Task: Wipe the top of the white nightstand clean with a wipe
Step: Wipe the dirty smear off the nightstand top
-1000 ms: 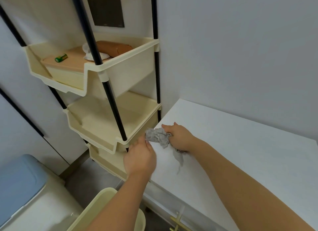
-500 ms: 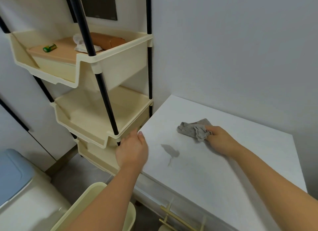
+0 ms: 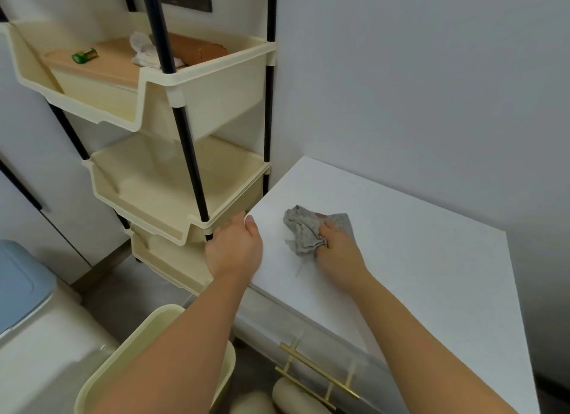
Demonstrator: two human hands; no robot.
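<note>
A: From the head view, where is the wipe (image 3: 305,230)?

B: It is a crumpled grey cloth lying on the top of the white nightstand (image 3: 416,259), toward the left front part of the worktop. The right hand (image 3: 337,253) presses down on it, fingers (image 3: 324,230) curled closed over the bunched cloth, so part of it sticks out to the left of the hand and a flatter corner shows behind.

A: And the left hand (image 3: 234,250)?

B: It rests at the nightstand's left front corner, thumb on top of the worktop edge, the other fingers bent down over the side. It holds nothing but the edge; how tightly, I cannot tell.

A: What stands beside it?

B: A cream tiered shelf rack (image 3: 197,83) on black poles, just beside the nightstand's left side. On its top tier lie a small green battery (image 3: 84,55), a crumpled white cloth (image 3: 142,51) and a brown roll-shaped thing (image 3: 197,49). Below the left forearm is a cream bin (image 3: 129,352), and a brass drawer handle (image 3: 320,373) shows on the nightstand's front.
</note>
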